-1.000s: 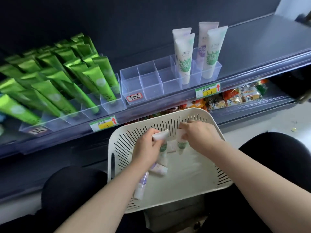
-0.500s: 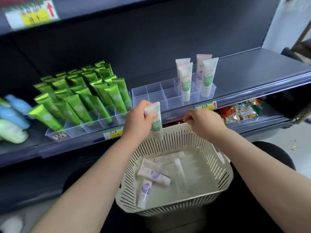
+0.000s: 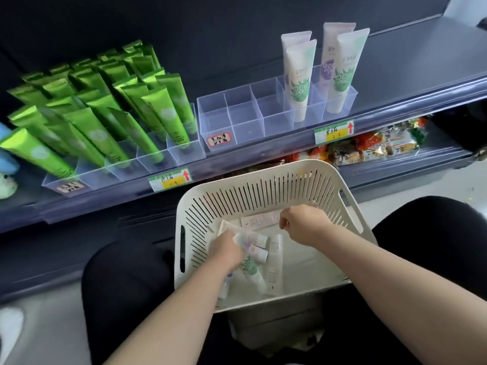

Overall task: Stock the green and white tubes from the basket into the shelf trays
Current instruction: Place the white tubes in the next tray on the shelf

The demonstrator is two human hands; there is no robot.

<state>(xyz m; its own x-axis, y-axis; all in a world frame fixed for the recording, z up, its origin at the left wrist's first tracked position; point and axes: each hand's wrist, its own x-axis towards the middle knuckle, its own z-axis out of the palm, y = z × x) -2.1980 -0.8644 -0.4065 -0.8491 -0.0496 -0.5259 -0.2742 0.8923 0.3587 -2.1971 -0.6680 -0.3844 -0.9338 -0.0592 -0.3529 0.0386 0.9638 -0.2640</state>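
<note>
The person's two forearms reach forward into a cream slotted basket (image 3: 237,201) resting across their lap. The left hand (image 3: 225,250) is low on the left side of the basket floor, with its fingers curled round a green and white tube (image 3: 251,270) that points back toward the person, cap end nearest. Small tubes with purple marks (image 3: 254,246) lie touching that hand. Just to their right a plain white tube (image 3: 274,262) lies flat on the floor.

The right hand (image 3: 303,227) hangs farther back in the basket, fingers bent downward. I cannot tell whether it holds anything. Beside its fingertips a pale tube (image 3: 259,221) lies flat against the far wall.

Beyond the basket is the shelf. A clear tray (image 3: 237,119) sits on it, with a handwritten label (image 3: 218,139) on its front. Its left compartments hold nothing, and its right ones hold upright tubes: two green and white ones (image 3: 299,83) in front and two others behind. To the left, a second tray is packed with leaning green tubes (image 3: 105,119). Price tags (image 3: 333,131) hang on the shelf edge, and snack packets (image 3: 382,146) lie on the shelf below.
</note>
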